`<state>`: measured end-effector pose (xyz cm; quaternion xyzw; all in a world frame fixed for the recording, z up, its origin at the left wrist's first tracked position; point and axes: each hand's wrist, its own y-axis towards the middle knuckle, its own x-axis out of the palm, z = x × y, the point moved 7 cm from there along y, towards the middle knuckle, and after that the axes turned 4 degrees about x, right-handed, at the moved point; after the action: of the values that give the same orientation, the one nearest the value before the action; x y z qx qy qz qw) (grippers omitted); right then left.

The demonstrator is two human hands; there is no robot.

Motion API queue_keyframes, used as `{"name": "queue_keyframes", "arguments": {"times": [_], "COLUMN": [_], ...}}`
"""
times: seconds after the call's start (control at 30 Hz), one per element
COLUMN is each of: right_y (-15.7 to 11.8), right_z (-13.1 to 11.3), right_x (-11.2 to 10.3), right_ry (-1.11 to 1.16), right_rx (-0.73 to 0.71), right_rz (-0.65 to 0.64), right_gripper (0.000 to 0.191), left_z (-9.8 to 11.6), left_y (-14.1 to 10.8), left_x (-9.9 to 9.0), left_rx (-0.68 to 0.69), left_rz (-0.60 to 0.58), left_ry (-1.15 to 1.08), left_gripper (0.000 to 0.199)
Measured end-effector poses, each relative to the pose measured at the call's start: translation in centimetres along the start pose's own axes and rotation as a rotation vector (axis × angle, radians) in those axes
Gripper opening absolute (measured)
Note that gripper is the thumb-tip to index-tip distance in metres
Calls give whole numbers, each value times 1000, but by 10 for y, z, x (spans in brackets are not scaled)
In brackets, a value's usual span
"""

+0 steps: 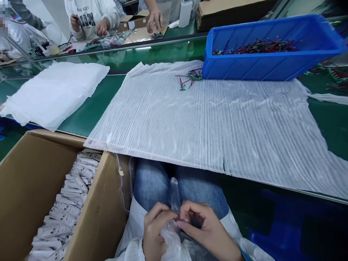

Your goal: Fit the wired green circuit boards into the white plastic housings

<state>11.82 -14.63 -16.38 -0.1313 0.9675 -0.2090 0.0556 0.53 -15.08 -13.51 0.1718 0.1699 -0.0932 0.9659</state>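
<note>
Head-worn view — forward and down, fingers (193, 207) close below

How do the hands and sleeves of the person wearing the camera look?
The left hand and right hand are bare, without gloves. On the left, a white sleeve shows; on the right, a blue strip, perhaps a cuff or band.

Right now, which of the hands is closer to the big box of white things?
Left. The left hand is a little to the right of the box; the right hand is farther right, past the left one.
</note>
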Motion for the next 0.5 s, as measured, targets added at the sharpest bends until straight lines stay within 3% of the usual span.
{"name": "queue_keyframes", "arguments": {"times": [0.2, 0.3, 0.4, 0.5], "right_y": [-2, -2, -4, -4], "right_z": [-4, -13, -20, -23], "right_x": [-10, -15, -13, -6], "right_ry": [138, 84, -62, -161], "right_rx": [-26, -107, -169, -202], "right_rz": [3, 67, 148, 172], "right_gripper": [23, 26, 25, 22], "left_z": [-5, -16, -19, -14], "left_y": [1, 0, 0, -1], "left_x": [-4, -8, -26, -48], "left_rx": [4, -56, -134, -213], "left_rz": [-49, -100, 21, 171], "left_ry": [212, 365, 426, 303], "left_gripper": [18, 22, 41, 35]}}
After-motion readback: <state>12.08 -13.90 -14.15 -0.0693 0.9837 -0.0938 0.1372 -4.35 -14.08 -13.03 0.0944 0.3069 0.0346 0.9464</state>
